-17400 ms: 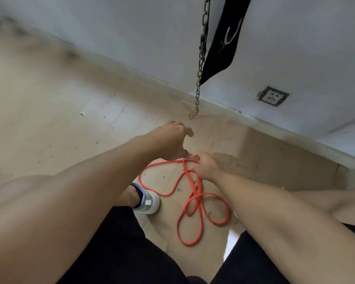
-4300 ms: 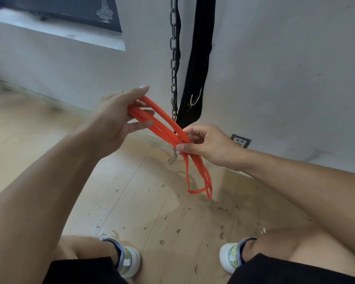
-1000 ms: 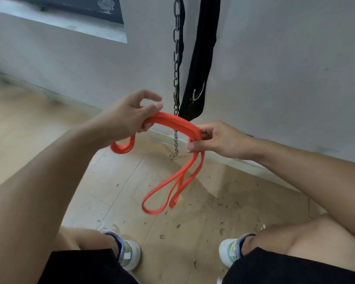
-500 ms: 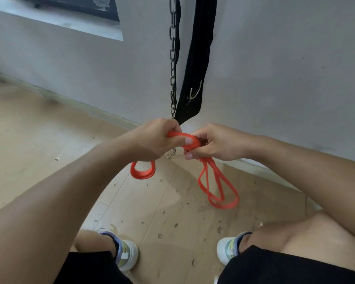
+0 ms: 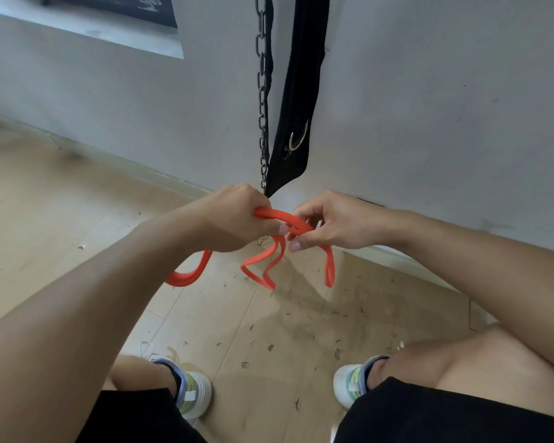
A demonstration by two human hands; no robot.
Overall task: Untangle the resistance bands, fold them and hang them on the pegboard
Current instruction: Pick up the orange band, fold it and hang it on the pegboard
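Observation:
An orange resistance band [image 5: 282,217] is bunched in folds between my two hands, held in the air above the floor. My left hand [image 5: 237,219] grips the folded strands in a fist, and a loop [image 5: 189,276] hangs below its wrist. My right hand [image 5: 330,223] pinches the strands just to the right, thumb and fingers curled round them. Two short loops [image 5: 263,270] dangle beneath the hands. No pegboard is in view.
A dark chain [image 5: 263,100] and a black strap with a metal ring [image 5: 298,116] hang against the grey wall [image 5: 429,107] just behind my hands. The wooden floor [image 5: 45,219] carries scattered debris. My two shoes [image 5: 192,394] stand below.
My hands have come close together, doubling the band over. The long hanging loops have shortened and split into small loops under the hands.

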